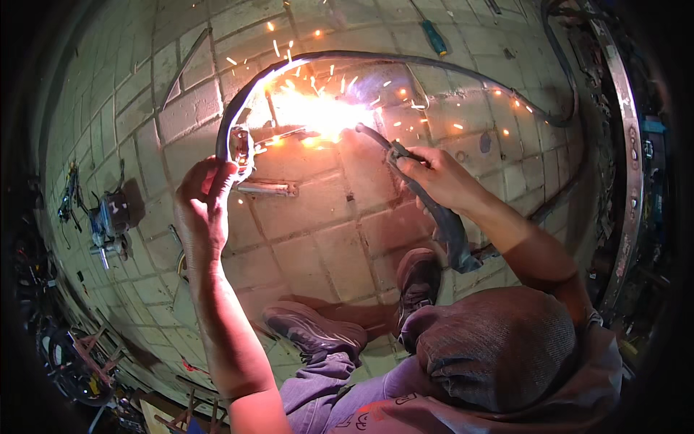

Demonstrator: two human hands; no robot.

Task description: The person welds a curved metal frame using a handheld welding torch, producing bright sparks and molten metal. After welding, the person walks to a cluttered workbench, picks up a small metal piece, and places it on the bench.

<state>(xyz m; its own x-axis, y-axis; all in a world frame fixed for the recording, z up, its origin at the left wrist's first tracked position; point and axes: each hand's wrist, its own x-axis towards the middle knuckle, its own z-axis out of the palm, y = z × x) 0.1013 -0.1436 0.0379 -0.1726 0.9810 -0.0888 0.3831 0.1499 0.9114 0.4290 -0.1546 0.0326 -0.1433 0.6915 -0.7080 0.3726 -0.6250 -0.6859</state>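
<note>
A white glare with orange sparks (318, 108) flares over the paving. My left hand (210, 192) is closed on a dark curved band or cable (233, 116), beside a small metal piece (241, 145) that is partly washed out by light. My right hand (426, 173) grips a dark welding electrode holder (397, 152), its front pointing up-left into the glare; a thick dark cable (452, 239) hangs from it. A short metal bar (267, 188) lies just right of my left hand. The exact contact point in the glare cannot be made out.
A metal tool with wires (110, 217) lies left; a green-handled screwdriver (434, 37) lies at the top. A long metal rail (627, 145) and clutter run along the right edge. My shoes (318, 325) and a dark mesh-textured bulk (495, 340) occupy the lower middle and right.
</note>
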